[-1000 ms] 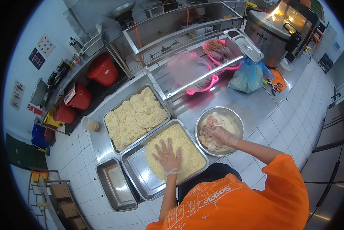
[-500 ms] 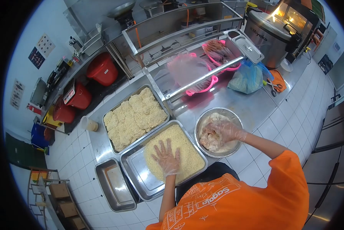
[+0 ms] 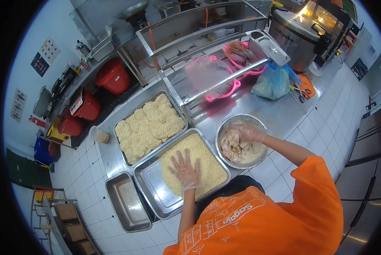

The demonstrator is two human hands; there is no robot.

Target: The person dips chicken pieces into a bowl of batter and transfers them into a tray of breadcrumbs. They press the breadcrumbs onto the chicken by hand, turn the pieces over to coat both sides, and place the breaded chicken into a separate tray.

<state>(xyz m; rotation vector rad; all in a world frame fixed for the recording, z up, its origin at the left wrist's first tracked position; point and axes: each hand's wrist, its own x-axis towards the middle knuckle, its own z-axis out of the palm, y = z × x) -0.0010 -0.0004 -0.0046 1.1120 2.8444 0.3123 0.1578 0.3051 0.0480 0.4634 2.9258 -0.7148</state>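
My left hand (image 3: 185, 172), in a clear plastic glove, lies flat with fingers spread on pale breadcrumbs (image 3: 207, 170). These crumbs fill the right part of a metal tray (image 3: 150, 180). At a steel bowl (image 3: 263, 158) to the right, my gloved right hand (image 3: 249, 132) reaches in from the side. Its fingers are curled on a batter-wet piece of raw chicken (image 3: 232, 141); the fingertips are partly hidden. Milky liquid and more chicken pieces sit in the bowl. Behind the crumb tray, a second tray (image 3: 121, 154) is full of crumb-coated pieces (image 3: 150, 127).
An empty-looking metal pan (image 3: 128, 206) sits at the left front. A plastic cup (image 3: 98, 135) stands by the coated pieces. Farther back are a metal rack (image 3: 207, 91), pink-rimmed baskets (image 3: 224, 94), a blue bag (image 3: 270, 83), scissors (image 3: 302, 92) and a large Miyako cooker (image 3: 294, 38).
My right hand has shifted up toward the bowl's far side, and more of the chicken and liquid shows. My left hand stays spread on the crumbs, nearly unmoved.
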